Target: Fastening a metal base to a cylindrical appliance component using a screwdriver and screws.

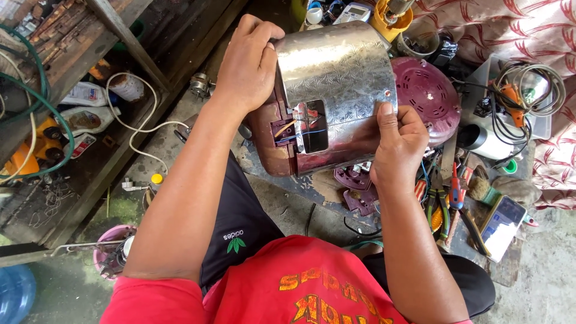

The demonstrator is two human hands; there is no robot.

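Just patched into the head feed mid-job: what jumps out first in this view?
At centre, a shiny embossed metal appliance casing with a maroon plastic base is gripped by both hands: the left hand over its top-left edge, the right hand at its lower-right edge. A rectangular opening in the casing shows loose wires. To the right lies a maroon domed lid, with scattered hand tools below it.

The appliance body is a rounded casing wrapped in a shiny embossed metal sheet, with dark maroon plastic at its left end and lower edge. It lies on its side, tilted, over the near part of the floor slab. A rectangular opening in the metal shows a maroon plastic socket with thin wires, one yellow and one blue. A small hole sits near the sheet's right edge.
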